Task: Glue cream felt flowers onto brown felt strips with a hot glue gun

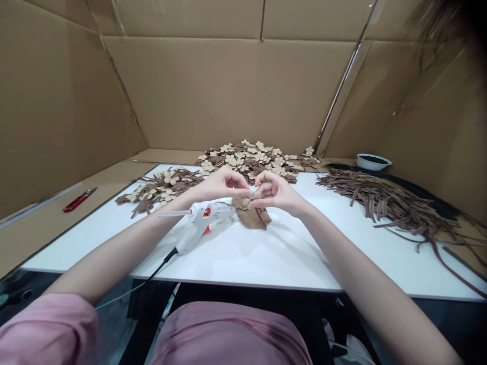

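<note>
Between my two hands is a small beige fabric flower (255, 194), pinched at its edges. My left hand (228, 183) grips it from the left with thumb and fingers closed. From the right, my right hand (277, 192) holds it the same way. Beneath them a brown piece of leather or cloth (251, 218) lies on the white board, with a thin dark brown strip (261, 218) across it. Just left of that piece, a white hot glue gun (203, 220) stands with its nozzle toward it and a glue stick jutting from the back.
Behind my hands is a heap of beige and brown flowers (247, 157). Finished-looking flowers with strips (167, 185) lie left. Brown strips (376, 197) are piled right, near a white bowl (373, 161). A red cutter (79, 199) lies far left. Cardboard walls (228, 91) surround the white board (304, 253).
</note>
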### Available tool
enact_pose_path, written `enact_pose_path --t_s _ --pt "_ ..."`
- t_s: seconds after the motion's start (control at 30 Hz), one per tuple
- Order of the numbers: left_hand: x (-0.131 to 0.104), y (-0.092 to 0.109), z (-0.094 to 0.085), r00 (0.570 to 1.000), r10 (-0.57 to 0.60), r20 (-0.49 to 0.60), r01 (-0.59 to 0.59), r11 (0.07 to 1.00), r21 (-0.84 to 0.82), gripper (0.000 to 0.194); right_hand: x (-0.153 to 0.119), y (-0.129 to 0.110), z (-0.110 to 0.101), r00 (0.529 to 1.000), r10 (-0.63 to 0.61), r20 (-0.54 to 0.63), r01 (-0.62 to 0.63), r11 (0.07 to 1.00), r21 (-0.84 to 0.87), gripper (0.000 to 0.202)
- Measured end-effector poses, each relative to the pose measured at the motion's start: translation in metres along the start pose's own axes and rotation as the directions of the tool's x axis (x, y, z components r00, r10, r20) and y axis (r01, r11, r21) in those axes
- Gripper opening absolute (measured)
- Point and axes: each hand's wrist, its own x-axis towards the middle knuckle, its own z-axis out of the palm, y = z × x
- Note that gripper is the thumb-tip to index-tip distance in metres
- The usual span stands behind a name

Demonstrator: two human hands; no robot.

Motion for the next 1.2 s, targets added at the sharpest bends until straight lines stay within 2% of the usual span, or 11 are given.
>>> enact_pose_path --t_s 0.8,1.2 --pt "-0.0001 -0.0020 -0.0005 0.999 0.020 0.043 -0.019 1.000 -0.015 0.030 -0.0010 -0.0052 0.0033 1.000 0.001 -0.024 -0.002 1.000 -0.024 0.046" --pt "-0.0003 -0.0029 0.0013 0.998 -0.011 0.057 0.014 0.998 -0.063 0.028 -0.0007 -0.0034 0.0049 0.999 0.006 -0.032 -0.007 1.000 -0.019 0.047"
